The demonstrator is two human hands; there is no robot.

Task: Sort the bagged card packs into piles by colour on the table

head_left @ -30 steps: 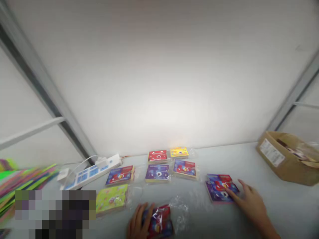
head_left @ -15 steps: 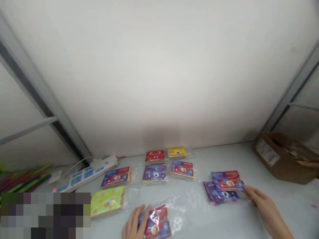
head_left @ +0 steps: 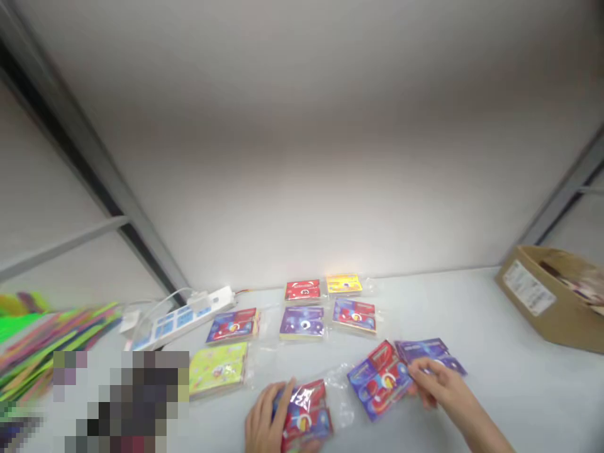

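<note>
The bagged red-and-blue pack (head_left: 306,409) is the landmark, lying on the counter (head_left: 448,296) at the near side. The left hand (head_left: 267,415) is resting on its left edge, fingers slightly apart and pressing down rather than pinching; a light, flat press is probably best for steadying it without crumpling the clear bag.

To the pack's right, the right hand (head_left: 438,384) is holding the loose red-and-blue cards (head_left: 380,380), its thumb and fingers clamped on their right edge. The cards are tilting slightly, so a firm grip close to the edge, without bending it, should keep them from fanning or slipping. Farther right of the pack, the purple cards (head_left: 429,352) are lying partly behind that hand; whether the fingers are touching them, I cannot tell. Keeping the wrist low and clear would avoid nudging them.

Beyond the pack, the purple bagged pack (head_left: 302,323) is lying flat.
</note>
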